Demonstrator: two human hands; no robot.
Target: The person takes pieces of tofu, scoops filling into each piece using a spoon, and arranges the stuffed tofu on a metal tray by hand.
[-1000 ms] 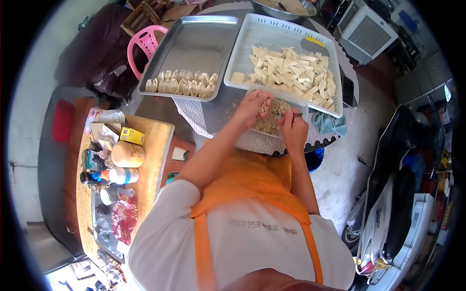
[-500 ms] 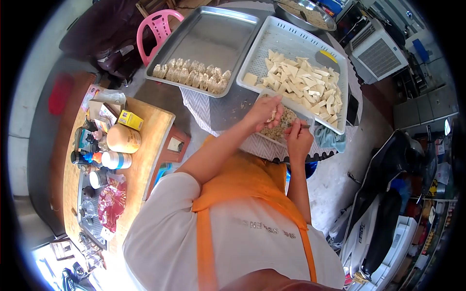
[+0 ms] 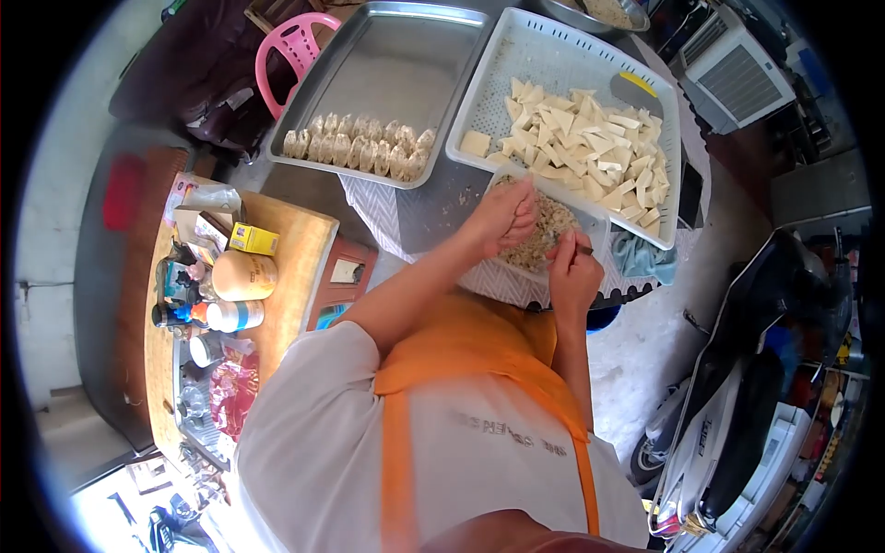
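Observation:
My left hand (image 3: 505, 219) is closed above the left side of a white container of crumbly filling (image 3: 551, 219). Its fingers curl round a tofu piece, now mostly hidden by them. Close by on the right, my right hand (image 3: 573, 267) grips a thin utensil with a dark handle (image 3: 584, 249); its working end is hidden. Beyond the container, a white perforated tray (image 3: 535, 69) bears a heap of cut tofu pieces (image 3: 590, 147), many triangular. To its left, a metal tray (image 3: 396, 64) carries rows of filled tofu pieces (image 3: 359, 147) along its near edge.
A yellow-edged scraper (image 3: 636, 88) lies in the white tray. Behind it stands a metal bowl (image 3: 599, 14). A teal cloth (image 3: 643, 258) and a dark phone (image 3: 690, 195) lie at the table's right. On the left, a wooden table (image 3: 295, 235) holds jars and boxes.
My left hand has turned so its curled fingers cover the pale piece seen before. My right hand still grips the utensil, slightly lower. The whole view has shifted a little.

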